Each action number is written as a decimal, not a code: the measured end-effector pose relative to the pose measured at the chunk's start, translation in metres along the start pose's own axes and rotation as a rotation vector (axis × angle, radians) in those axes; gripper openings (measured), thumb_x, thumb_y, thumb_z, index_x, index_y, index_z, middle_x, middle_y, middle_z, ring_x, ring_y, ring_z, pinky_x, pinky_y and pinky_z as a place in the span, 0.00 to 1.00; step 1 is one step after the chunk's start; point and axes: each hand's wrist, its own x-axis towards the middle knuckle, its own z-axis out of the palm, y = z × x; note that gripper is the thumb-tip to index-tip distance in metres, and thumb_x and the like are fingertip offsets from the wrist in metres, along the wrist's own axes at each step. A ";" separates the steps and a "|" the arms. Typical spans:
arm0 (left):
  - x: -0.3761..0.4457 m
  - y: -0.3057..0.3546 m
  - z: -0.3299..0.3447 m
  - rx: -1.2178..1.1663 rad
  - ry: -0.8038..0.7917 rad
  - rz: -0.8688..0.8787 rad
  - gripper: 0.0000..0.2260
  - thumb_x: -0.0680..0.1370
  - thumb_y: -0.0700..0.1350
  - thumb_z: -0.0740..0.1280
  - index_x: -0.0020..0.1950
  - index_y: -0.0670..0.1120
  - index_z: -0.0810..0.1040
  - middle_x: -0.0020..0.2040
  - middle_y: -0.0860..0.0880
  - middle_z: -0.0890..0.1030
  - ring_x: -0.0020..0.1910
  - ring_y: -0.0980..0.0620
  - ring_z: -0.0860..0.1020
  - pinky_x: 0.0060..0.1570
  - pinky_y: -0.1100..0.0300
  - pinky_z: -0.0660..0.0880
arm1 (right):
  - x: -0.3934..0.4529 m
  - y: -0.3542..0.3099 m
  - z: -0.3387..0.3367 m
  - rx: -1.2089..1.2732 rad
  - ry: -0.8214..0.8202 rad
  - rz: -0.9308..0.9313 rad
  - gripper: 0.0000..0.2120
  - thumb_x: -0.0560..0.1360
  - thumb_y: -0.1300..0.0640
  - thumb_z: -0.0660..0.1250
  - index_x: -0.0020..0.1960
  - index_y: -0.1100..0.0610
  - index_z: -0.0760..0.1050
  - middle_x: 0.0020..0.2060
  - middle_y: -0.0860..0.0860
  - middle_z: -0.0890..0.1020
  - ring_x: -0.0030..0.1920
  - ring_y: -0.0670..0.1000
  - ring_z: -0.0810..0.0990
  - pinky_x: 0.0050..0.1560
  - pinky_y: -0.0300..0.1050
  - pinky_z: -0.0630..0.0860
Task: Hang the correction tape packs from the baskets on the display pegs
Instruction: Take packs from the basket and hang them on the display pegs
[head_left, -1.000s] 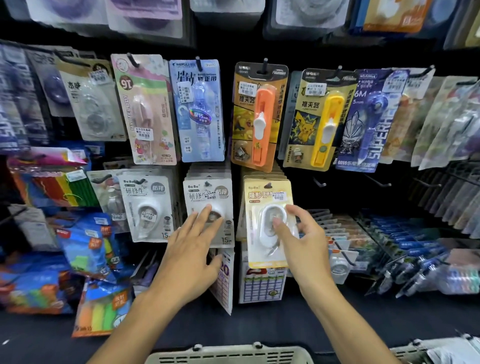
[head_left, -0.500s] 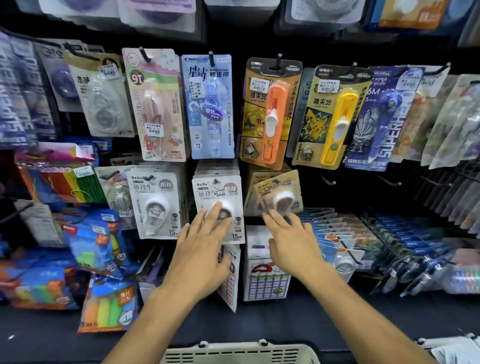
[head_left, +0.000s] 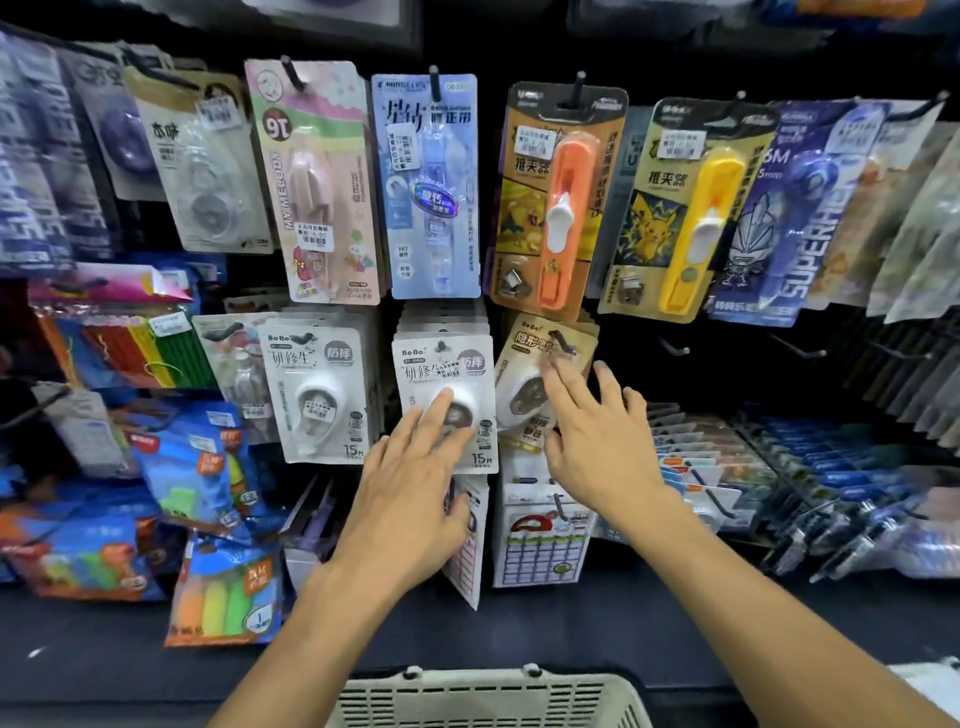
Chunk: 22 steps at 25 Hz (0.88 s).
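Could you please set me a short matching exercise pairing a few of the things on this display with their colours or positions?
Things:
1. clip pusher pack
2. left hand
3. basket
4. right hand

Descriptions:
A. at the bottom edge of the view
B. holds an orange tool
C. fingers on the tan correction tape pack
D. fingers on the white correction tape pack

Pairs: 1-B, 2-D, 3-A, 4-C

Both my arms reach forward and up, bare to the forearm. My left hand lies flat, its fingers straight and spread, thumb tucked low. My right hand is also flat, fingers extended upward and slightly apart.
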 end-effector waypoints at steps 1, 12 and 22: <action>0.000 0.002 0.001 -0.003 0.003 0.001 0.32 0.80 0.49 0.63 0.82 0.58 0.54 0.83 0.57 0.39 0.82 0.51 0.44 0.79 0.51 0.47 | 0.008 0.002 -0.001 -0.001 -0.016 0.013 0.35 0.81 0.47 0.56 0.82 0.51 0.43 0.82 0.49 0.51 0.79 0.61 0.54 0.72 0.61 0.62; -0.033 -0.001 0.034 -0.151 0.344 -0.027 0.20 0.73 0.42 0.68 0.65 0.46 0.77 0.68 0.43 0.74 0.66 0.39 0.72 0.63 0.43 0.71 | -0.066 -0.026 0.052 0.447 -0.060 0.119 0.32 0.81 0.56 0.61 0.82 0.52 0.53 0.81 0.52 0.55 0.77 0.59 0.60 0.72 0.58 0.64; -0.230 -0.043 0.267 -0.205 -1.109 -0.491 0.24 0.78 0.45 0.67 0.74 0.52 0.71 0.71 0.47 0.76 0.65 0.48 0.77 0.60 0.57 0.75 | -0.288 -0.049 0.252 0.645 -1.008 0.635 0.15 0.77 0.56 0.66 0.62 0.56 0.76 0.59 0.55 0.83 0.55 0.57 0.82 0.46 0.44 0.75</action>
